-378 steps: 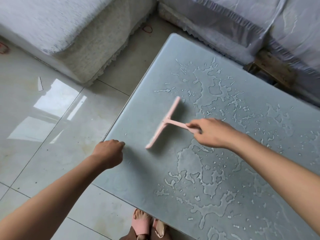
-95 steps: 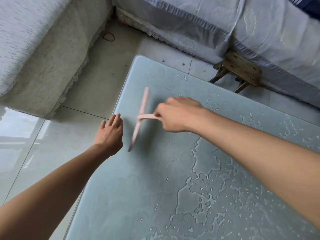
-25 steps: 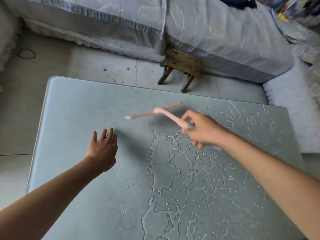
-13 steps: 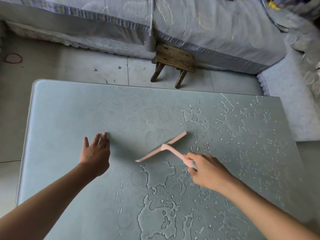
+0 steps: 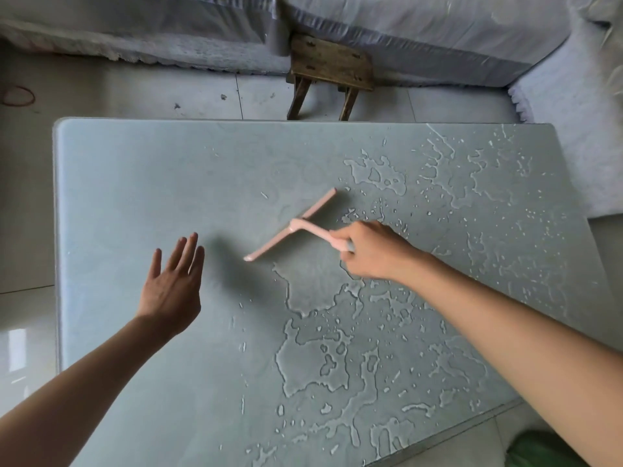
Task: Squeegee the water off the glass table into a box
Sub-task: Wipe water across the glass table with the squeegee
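1. Red loop (image 5: 17, 96), thin and too small to name, lies on the floor tiles (image 5: 135, 85) at the upper left edge of the frame.
2. Left hand (image 5: 172, 284) is flat, with straight fingers close together and nothing held. It is over the dry left half of the glass table (image 5: 118, 170); whether the palm touches the glass cannot be told.
3. Pink squeegee (image 5: 293, 227) sits at the frame's centre. Its blade runs diagonally from lower left to upper right, down against the glass as far as can be seen.
4. Wooden stool (image 5: 330, 62) stands beyond the table's far edge at top centre. The tabletop cuts off its legs, and its seat is tucked against a grey fabric cover (image 5: 438, 28).
5. Right hand (image 5: 374, 254) is curled tight round the squeegee's handle, whose end is hidden in the fist.
6. Water (image 5: 313, 358) lies in pools and drops across the table's right half.
7. Green object (image 5: 539, 449) in the lower right corner is cut off by the forearm and the frame edge, so it cannot be identified.
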`<state>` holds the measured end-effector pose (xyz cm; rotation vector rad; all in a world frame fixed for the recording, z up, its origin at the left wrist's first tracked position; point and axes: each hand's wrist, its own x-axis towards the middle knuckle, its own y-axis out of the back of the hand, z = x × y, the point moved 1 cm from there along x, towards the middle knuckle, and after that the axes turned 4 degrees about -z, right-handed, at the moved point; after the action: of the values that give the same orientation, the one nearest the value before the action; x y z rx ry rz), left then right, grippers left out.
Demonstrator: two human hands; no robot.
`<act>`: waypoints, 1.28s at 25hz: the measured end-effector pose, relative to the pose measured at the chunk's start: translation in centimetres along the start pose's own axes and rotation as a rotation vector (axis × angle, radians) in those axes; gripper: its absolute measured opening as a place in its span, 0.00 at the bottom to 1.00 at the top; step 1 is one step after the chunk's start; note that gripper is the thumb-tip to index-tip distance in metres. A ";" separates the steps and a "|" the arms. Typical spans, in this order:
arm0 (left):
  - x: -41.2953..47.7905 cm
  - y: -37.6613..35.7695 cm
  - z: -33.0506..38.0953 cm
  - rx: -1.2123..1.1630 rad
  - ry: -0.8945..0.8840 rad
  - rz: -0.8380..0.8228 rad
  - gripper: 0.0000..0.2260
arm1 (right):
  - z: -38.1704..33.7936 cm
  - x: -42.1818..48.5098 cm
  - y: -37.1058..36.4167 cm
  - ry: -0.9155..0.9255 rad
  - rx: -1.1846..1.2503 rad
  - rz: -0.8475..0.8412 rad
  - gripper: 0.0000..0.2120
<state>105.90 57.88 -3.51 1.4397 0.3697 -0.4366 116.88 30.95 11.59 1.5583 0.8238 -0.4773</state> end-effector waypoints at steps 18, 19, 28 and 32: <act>-12.4 -5.3 8.1 -0.077 0.356 -0.262 0.30 | -1.4 -7.3 -7.5 0.462 -0.517 -0.035 0.17; -12.7 -5.7 8.2 -0.076 0.370 -0.260 0.30 | 0.2 -7.6 -7.2 0.443 -0.518 -0.040 0.17; -15.7 -7.9 9.3 -0.097 0.428 -0.225 0.31 | 3.5 -12.6 -5.0 0.424 -0.665 0.026 0.18; -17.2 -8.3 8.7 -0.133 0.469 -0.209 0.30 | -4.4 -12.5 -10.6 0.650 -0.650 -0.023 0.20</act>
<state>86.67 49.70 -1.33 1.3703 0.9153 -0.2305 100.15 32.29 14.13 1.0794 1.3295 0.2993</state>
